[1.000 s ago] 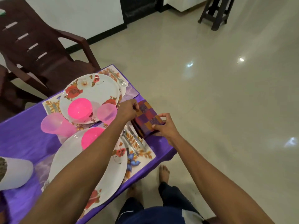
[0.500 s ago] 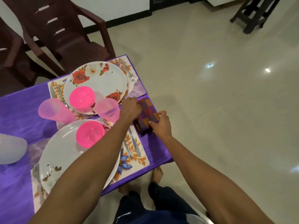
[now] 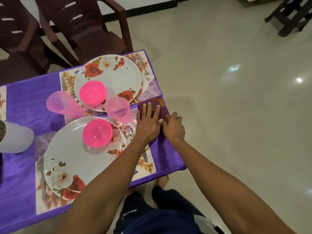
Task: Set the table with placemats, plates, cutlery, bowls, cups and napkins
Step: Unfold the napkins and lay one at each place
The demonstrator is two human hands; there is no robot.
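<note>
Hands flatten a folded checkered napkin (image 3: 157,107) at the right edge of a purple-covered tabletop (image 3: 22,105), in the gap between two floral placemats. The napkin's long axis runs from the near place setting toward the far one, roughly along the tabletop's edge, its far end just beside the far placemat (image 3: 150,92). The left hand (image 3: 148,122) lies spread, straight fingers pressing down on the cloth; the right hand (image 3: 173,126) curls at the napkin's near right corner and appears to pinch its edge. Close to the left hand stands a translucent pink cup (image 3: 119,109), with a spoon (image 3: 129,130) on the near placemat (image 3: 148,164) partly under the wrist. Each placemat carries a rose-patterned plate, the near plate (image 3: 70,159) and the far plate (image 3: 118,76), each with a pink bowl on it. A second pink cup (image 3: 62,104) lies tipped to the left, a fork (image 3: 145,70) rests beside the far plate, and dark chairs (image 3: 87,27) stand beyond.
</note>
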